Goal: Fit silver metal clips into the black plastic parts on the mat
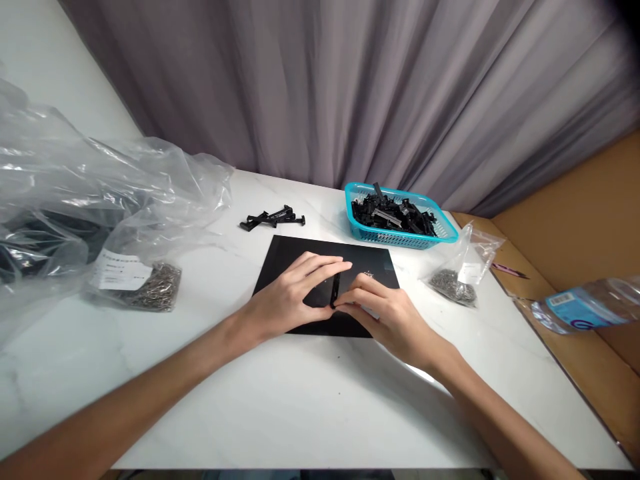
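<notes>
Grey curtain (350, 87) closes off the whole upper half of the frame. Brown cardboard (575, 220) stands along the right edge. A white marbled desk (300, 400) fills the lower half.

Large clear plastic bag (75, 200), upper left to middle left, crumpled, with dark contents showing through. It lies well apart from the work area, apparently set aside as bulk stock.

Black mat (300, 257), centre of frame, flat on the desk directly before the person. Judged to serve as a dark ground against which pale small items show up. A few glinting metal bits (369, 275) lie on it just above the right hand.

Teal basket (400, 238), right of centre beyond the mat, is heaped with black plastic pieces. It sits near the mat's far right corner, likely for easy reach.

Water bottle (585, 308), on its side at the right edge, is clear of the work.

Left hand (287, 300) and right hand (385, 313) meet over the middle of the mat. Both are closed by the fingertips on one small black part (335, 291). The left fingers extend across its top and the right fingers curl in from the other side. It is held low, touching or almost touching the mat, probably for steadiness.

Two small clear bags of metal bits lie on the desk: left bag (150, 283), labelled, and right bag (457, 280), one to each side of the mat.

Loose black pieces (273, 218), a small cluster above the mat's upper left corner, lie separate from the basket.
</notes>
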`<state>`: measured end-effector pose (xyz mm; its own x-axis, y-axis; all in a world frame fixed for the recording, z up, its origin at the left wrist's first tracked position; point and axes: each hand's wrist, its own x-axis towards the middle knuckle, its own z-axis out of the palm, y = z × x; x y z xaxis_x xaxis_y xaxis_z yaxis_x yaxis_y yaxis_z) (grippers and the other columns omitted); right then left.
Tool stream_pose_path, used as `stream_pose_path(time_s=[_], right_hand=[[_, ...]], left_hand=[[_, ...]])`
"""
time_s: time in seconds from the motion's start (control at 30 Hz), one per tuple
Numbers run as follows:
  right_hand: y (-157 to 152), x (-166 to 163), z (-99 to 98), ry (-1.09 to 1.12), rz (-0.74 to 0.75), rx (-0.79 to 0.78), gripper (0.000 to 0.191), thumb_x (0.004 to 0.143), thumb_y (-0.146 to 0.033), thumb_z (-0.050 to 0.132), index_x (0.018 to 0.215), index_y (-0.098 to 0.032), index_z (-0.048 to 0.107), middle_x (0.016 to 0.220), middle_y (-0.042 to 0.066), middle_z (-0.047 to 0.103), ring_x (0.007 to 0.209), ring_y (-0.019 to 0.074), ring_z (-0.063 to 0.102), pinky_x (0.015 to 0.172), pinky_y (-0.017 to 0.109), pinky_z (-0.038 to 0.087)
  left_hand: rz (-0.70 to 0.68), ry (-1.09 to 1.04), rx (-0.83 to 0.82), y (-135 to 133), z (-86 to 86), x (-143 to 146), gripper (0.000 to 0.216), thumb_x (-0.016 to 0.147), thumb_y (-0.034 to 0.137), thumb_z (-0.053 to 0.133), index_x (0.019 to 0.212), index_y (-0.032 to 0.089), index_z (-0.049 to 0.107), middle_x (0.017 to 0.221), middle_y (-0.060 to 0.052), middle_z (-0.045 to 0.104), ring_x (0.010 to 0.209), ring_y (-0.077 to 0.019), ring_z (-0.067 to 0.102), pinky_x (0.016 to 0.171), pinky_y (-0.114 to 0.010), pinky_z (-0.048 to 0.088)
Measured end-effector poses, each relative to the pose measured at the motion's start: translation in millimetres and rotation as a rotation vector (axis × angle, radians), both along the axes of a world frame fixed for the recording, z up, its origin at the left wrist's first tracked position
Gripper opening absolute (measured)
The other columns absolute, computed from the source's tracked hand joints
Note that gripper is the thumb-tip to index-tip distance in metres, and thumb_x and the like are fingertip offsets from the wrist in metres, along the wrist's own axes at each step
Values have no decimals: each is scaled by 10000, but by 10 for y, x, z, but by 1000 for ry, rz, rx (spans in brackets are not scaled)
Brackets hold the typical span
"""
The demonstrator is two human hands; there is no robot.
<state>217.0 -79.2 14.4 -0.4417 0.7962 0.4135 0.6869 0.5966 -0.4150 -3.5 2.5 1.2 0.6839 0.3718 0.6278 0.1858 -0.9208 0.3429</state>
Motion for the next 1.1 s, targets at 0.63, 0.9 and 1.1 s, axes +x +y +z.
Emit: stream_pose_path(time_s=[0.63,0.9,1.1], right_hand=[[85,-19,-4,213,-93,-344,155,937,-336,757,828,-234,716,880,-19,734,731,137,588,673,268,412],[104,-51,18,299,-134,-403,228,925,-449,747,876,-227,727,838,-1,742,762,162,617,686,286,431],[79,174,150,294,-342,-330,400,992,-561,599,1109,-209,750,986,69,728,747,179,615,678,316,483]], left_hand=[[-34,16,187,33,-27,-8,599,873,104,729,1430,170,520,1246,-159,684,1062,-273,652,939,-457,615],[-25,-2,98,64,-33,-14,659,834,105,770,1436,206,520,1238,-120,700,1037,-254,659,915,-421,611],[73,0,-177,68,-20,7,644,780,272,872,1367,265,604,1092,-35,685,971,-197,667,928,-359,608]])
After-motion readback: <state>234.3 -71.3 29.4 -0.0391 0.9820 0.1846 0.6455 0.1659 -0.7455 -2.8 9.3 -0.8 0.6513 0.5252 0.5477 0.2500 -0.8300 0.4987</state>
